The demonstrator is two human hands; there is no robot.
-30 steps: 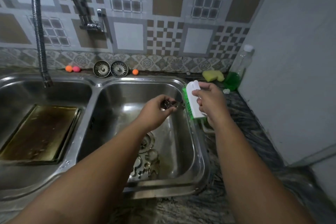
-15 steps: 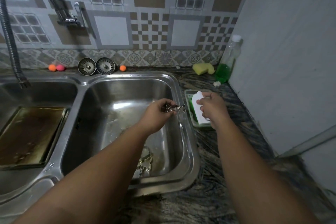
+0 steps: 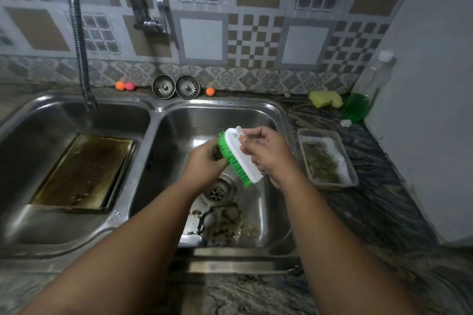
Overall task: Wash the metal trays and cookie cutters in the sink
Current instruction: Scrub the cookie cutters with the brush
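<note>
Right hand (image 3: 266, 153), gripping the brush (image 3: 243, 158), has swung onto the cutter (image 3: 215, 154) clutched by left hand (image 3: 204, 164).

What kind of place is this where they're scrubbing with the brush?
Most likely a home kitchen: a double steel sink set into a dark stone-patterned counter, a patterned tiled wall behind it, and a yellow sponge beside a bottle of green liquid, probably dish soap.

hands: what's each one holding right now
Left hand: grips a small, mostly hidden item, likely a cookie cutter.
Right hand: grips the white scrub brush with green bristles.
</note>
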